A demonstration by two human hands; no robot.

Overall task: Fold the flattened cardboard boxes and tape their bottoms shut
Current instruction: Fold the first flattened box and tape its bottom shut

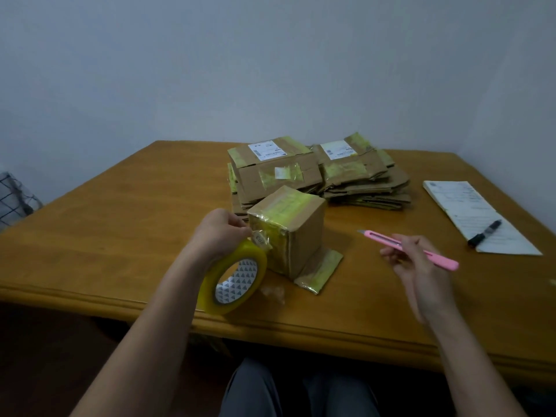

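The box is standing at the table's centre, the flat stacks at 12 o'clock. The left hand is pinching the tape at the box's 9 o'clock side. The right hand is gripping the cutter at 3 o'clock. She should probably be keeping the strip tight while cutting close to the box.

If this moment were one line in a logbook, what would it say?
left hand: holds yellow tape roll against folded cardboard box | right hand: grips pink utility knife | flat box stacks: waiting
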